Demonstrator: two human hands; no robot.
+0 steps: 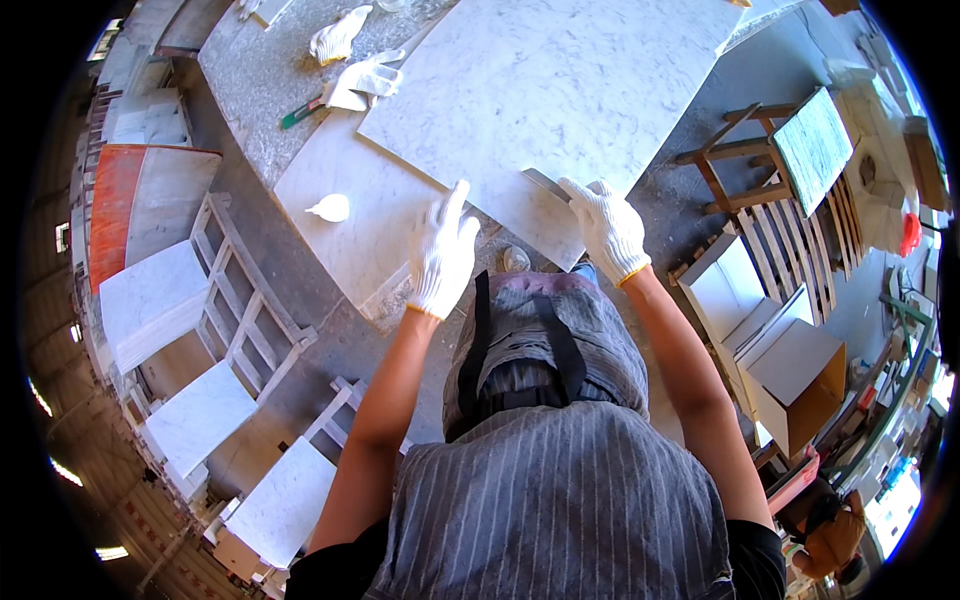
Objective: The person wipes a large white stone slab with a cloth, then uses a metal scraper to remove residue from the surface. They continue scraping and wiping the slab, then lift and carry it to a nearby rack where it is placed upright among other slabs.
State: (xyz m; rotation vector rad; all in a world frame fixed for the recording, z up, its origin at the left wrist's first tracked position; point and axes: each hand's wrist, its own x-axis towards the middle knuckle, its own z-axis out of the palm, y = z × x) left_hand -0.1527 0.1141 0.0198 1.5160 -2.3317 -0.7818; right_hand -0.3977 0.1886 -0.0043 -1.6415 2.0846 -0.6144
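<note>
Marble slab [560, 90] edge under right hand [610, 228], left hand [442, 255] alongside

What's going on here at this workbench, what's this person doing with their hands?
A person in white work gloves stands at a stone workbench. Both hands rest on a square white marble slab that lies on a larger slab: the left hand flat near its lower edge, the right hand at its near corner beside a small grey tool. Spare gloves lie farther back.
</note>
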